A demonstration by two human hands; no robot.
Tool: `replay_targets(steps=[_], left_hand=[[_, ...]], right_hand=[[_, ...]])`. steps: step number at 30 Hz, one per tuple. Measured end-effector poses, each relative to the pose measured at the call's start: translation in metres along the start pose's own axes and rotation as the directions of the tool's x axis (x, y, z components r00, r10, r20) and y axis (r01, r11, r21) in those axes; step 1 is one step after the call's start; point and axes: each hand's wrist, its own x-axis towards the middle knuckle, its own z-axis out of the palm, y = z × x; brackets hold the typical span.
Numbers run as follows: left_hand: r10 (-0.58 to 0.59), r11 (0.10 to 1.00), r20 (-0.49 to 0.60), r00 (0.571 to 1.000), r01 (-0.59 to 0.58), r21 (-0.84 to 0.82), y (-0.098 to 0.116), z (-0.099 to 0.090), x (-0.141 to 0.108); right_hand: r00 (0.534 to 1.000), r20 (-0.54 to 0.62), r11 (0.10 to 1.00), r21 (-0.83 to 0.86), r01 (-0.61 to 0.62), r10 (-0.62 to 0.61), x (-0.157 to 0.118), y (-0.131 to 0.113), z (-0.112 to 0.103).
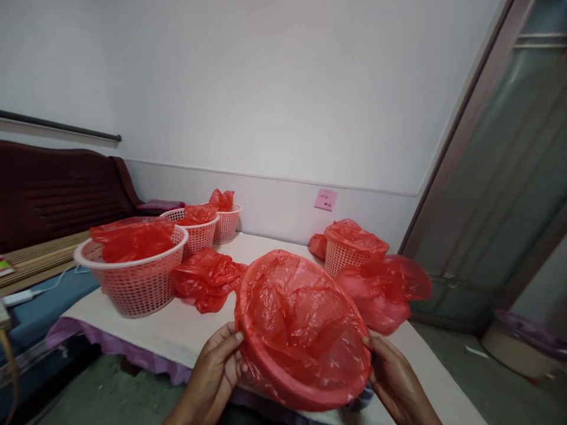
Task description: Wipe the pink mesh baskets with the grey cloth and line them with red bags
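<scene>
A round basket [305,330] lined with a red plastic bag is tilted toward me over the table's front edge, the bag folded over its rim. On its left side, my left hand [221,360] grips the bag-covered rim between thumb and fingers. My right hand [390,366] pinches the opposite side of the rim. Behind it to the right, a crumpled red bag [381,289] lies against another bag-covered basket [349,254]. A loose red bag [208,280] rests on the table just left of the held basket.
Three pink baskets with red bags inside stand in a row on the left, the nearest basket [137,283] being largest. The white table [163,336] meets a wall with a pink note [325,200]. A wooden bench [57,189] is far left.
</scene>
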Motion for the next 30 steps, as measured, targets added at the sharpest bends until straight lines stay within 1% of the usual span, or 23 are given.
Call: replay_targets(steps=[5,10,14,17,20,26,30], left_hand=[[-0.032,0.996,-0.035,0.999,0.029,-0.082,-0.01,-0.002,-0.001],[-0.057,0.988,-0.059,0.997,0.048,-0.147,-0.013,-0.005,0.001],[-0.095,0.98,-0.115,0.989,0.073,-0.186,-0.004,-0.004,0.005],[-0.062,0.977,-0.15,0.987,0.03,-0.21,0.008,-0.002,0.008],[-0.039,0.978,-0.152,0.988,0.006,-0.208,0.018,0.0,0.009],[-0.057,0.977,-0.178,0.982,0.018,-0.211,0.018,-0.003,0.012],[-0.023,0.974,-0.199,0.98,-0.023,-0.225,0.019,-0.007,0.012]], right_hand=[[1.0,-0.028,1.0,-0.015,0.008,-0.008,0.001,0.0,-0.002],[1.0,-0.011,1.0,-0.027,0.013,-0.014,0.002,0.002,-0.006],[1.0,0.0,0.999,-0.033,0.024,-0.024,0.001,0.002,-0.004],[1.0,0.013,0.999,-0.033,0.028,-0.028,0.0,0.002,-0.003],[1.0,0.005,0.999,-0.031,0.025,-0.025,0.001,0.002,-0.002],[1.0,0.013,1.0,-0.024,0.008,-0.008,0.0,0.001,0.001],[1.0,0.024,1.0,-0.025,0.001,-0.001,0.0,-0.001,0.002]])
